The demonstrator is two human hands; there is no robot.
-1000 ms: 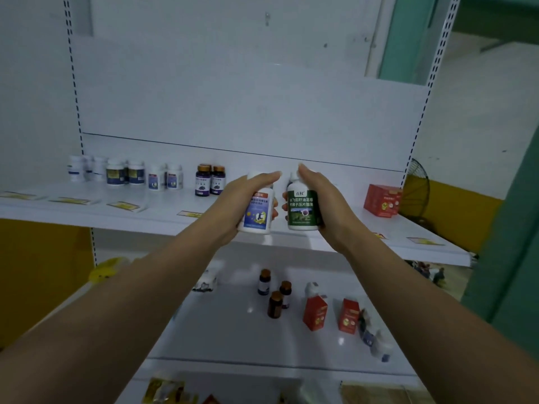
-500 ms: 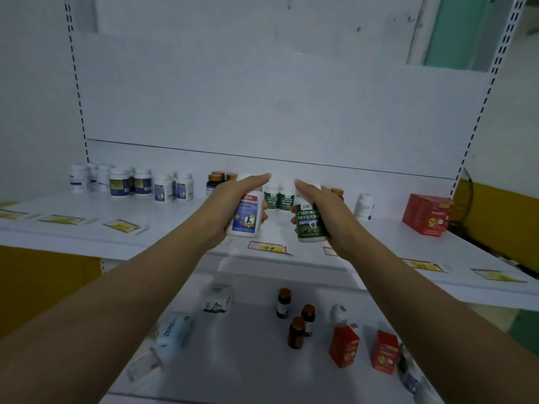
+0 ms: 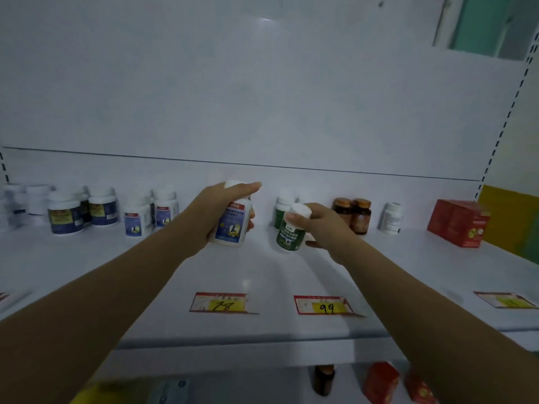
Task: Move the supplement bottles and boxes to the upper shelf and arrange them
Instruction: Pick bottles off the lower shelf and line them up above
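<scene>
Both hands have carried their 2 bottles in over the upper shelf (image 3: 262,275): left hand (image 3: 217,212) fingers wrap the blue-label bottle (image 3: 233,221), right hand (image 3: 320,225) fingers pinch the tilted green-label bottle (image 3: 288,233) (seemingly almost down), so placing looks imminent.

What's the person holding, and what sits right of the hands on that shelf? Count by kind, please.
White bottle with blue label, left hand: 1
White-capped green bottle, right hand: 1
Brown glass bottles with orange caps: 2
Plain white bottle: 1
Red cardboard box: 1
Total: 6
</scene>
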